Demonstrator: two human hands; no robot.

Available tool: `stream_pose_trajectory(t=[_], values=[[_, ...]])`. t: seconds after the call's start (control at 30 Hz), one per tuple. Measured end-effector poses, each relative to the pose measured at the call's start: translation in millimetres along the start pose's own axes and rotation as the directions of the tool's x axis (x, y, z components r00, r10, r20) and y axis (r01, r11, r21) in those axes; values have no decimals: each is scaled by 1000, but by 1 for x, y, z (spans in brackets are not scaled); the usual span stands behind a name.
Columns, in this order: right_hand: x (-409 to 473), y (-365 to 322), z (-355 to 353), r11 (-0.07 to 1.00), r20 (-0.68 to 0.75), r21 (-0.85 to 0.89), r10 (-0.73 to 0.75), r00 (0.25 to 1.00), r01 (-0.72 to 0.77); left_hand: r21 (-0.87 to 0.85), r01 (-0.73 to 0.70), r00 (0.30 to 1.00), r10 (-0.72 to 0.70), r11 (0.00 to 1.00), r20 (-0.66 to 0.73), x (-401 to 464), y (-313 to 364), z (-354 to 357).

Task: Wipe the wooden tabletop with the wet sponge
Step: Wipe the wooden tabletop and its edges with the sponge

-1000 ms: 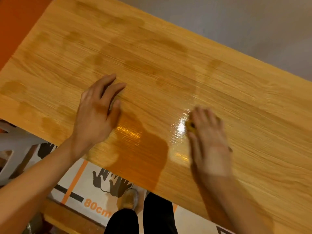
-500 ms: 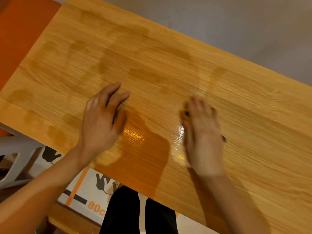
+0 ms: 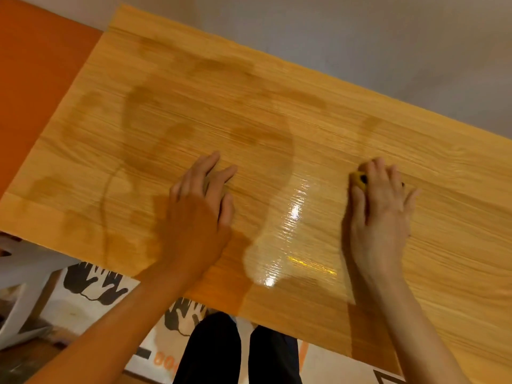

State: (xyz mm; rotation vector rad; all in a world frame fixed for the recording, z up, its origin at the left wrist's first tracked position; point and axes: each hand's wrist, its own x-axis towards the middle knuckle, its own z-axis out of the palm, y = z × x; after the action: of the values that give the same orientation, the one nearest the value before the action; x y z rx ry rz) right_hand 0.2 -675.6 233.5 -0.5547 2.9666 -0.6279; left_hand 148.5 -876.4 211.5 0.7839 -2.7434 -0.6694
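The wooden tabletop fills most of the view, with dark wet streaks across its left and middle and a shiny wet patch near the front edge. My right hand presses flat on a yellow sponge, of which only a small corner shows beyond the fingertips. My left hand lies flat on the wood to the left, fingers apart, holding nothing.
An orange surface borders the table's left end. A grey wall runs behind the far edge. Below the near edge are a white stool, a floor mat with hand prints and my dark trouser legs.
My right hand has slid the sponge away from me and to the right. The left hand has stayed flat in about the same place. The camera view has shifted.
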Motion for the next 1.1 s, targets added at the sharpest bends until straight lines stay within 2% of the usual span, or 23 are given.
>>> stream_pose_trajectory(t=[0.07, 0.1, 0.17, 0.23, 0.3, 0.33, 0.37, 0.43, 0.5, 0.57, 0.63, 0.73, 0.8, 0.83, 0.87, 0.93, 1.0, 1.03, 1.1], values=[[2, -3, 1, 983, -73, 24, 181, 981, -180, -29, 1, 1000, -1, 1000, -4, 0, 1, 0], [7, -22, 11, 982, -86, 29, 189, 978, -187, -39, 0, 1000, 0, 999, -2, 0, 1, 0], [17, -72, 36, 997, -63, 41, 69, 996, -67, -59, 13, 1000, -13, 998, 8, 1, 1, -3], [22, -110, 54, 989, 23, 74, -128, 992, 126, -81, 21, 1000, -21, 996, 8, 3, 2, -6], [29, -107, 53, 950, 125, 73, -310, 943, 303, -88, 17, 1000, -16, 996, 4, 13, 3, -9], [32, -92, 45, 942, 139, 51, -337, 931, 333, -81, 18, 1000, -17, 997, 9, 23, 2, -11], [35, -71, 37, 951, 120, 20, -310, 943, 310, -68, 24, 1000, -23, 997, 17, 35, 1, -12], [37, -24, 15, 995, 21, -24, -91, 996, 92, -41, 27, 999, -26, 999, 30, 66, -2, -13], [39, 0, 0, 987, -64, -6, 163, 985, -163, -20, -1, 1000, 2, 1000, 18, 92, -6, -11], [45, -19, 11, 966, -110, 10, 260, 959, -260, -2, -35, 999, 35, 999, 15, 112, -10, -8], [54, -65, 35, 984, -86, 22, 177, 980, -176, 24, -46, 999, 46, 999, 10, 122, -14, -3], [60, -125, 62, 991, 59, 32, -134, 989, 133, 70, -63, 998, 64, 996, -12, 123, -16, 2], [61, -115, 53, 965, 142, 41, -260, 955, 257, 76, -66, 998, 67, 995, -11, 122, -16, 4], [59, -95, 43, 966, 138, 40, -258, 956, 255, 69, -62, 998, 63, 996, -10, 123, -16, 4], [55, -70, 32, 980, 103, 19, -200, 974, 200, 62, -60, 998, 61, 996, -7, 123, -16, 5], [46, -22, 8, 998, -8, 4, 66, 998, -66, 55, -61, 998, 61, 997, 7, 124, -16, 5], [47, -13, 6, 955, -113, 41, 298, 948, -295, 60, -62, 998, 62, 996, 8, 124, -18, 6], [53, -28, 14, 940, -145, 54, 341, 929, -337, 65, -64, 998, 63, 996, 11, 124, -19, 6], [68, -75, 41, 966, -146, 66, 256, 956, -248, 73, -57, 998, 56, 996, 16, 125, -19, 6]])
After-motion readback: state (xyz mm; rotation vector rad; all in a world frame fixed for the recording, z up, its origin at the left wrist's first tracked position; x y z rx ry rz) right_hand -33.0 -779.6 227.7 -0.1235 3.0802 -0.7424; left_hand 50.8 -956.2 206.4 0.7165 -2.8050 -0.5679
